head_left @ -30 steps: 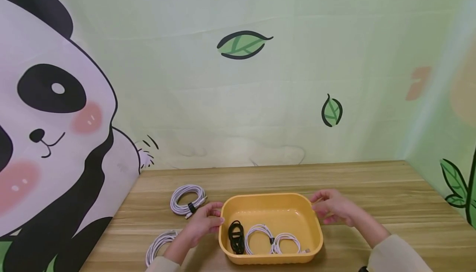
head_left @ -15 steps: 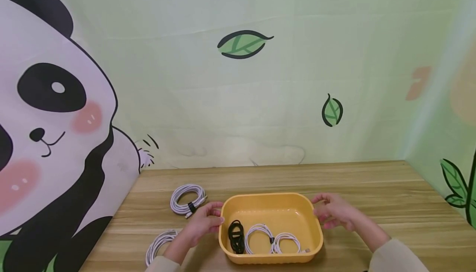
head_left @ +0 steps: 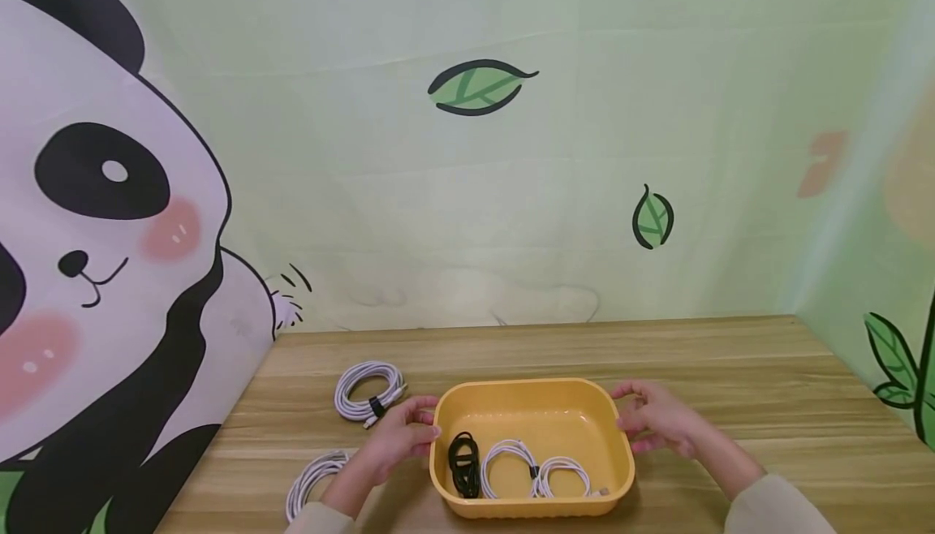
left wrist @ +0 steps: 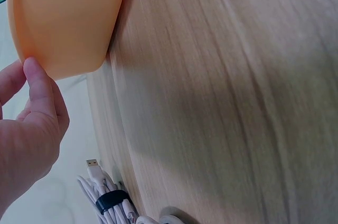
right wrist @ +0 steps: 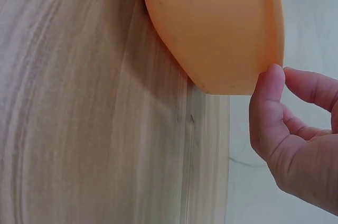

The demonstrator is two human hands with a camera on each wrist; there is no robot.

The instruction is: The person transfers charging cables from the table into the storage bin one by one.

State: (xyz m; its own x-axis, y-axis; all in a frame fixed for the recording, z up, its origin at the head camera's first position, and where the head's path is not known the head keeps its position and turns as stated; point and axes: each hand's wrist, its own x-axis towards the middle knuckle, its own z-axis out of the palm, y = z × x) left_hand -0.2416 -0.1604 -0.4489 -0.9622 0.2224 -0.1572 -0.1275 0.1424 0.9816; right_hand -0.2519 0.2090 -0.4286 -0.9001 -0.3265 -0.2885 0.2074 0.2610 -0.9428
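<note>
A yellow plastic storage bin (head_left: 533, 507) rests on the wooden table, with a hand at each short side. My left hand (head_left: 394, 441) holds the left rim, thumb and index fingertip meeting at its edge in the left wrist view. At the opposite rim, my right hand (head_left: 661, 420) has a similar fingertip hold, seen closely in the right wrist view. Inside the bin lie a coiled black cable (head_left: 464, 466), a coiled white cable (head_left: 504, 446) with a black tie, and a smaller white coil (head_left: 587, 477) beside it.
Left of the bin, a thick white cable coil (head_left: 351, 408) with a black strap lies on the table (head_left: 701, 355). Nearer, another light cable coil (head_left: 295, 495) is partly hidden by my left forearm. A panda-printed backdrop (head_left: 351, 152) stands behind the table.
My right hand has shifted slightly down along the bin's right side since a second ago. The left hand, the bin and the cables look unmoved.
</note>
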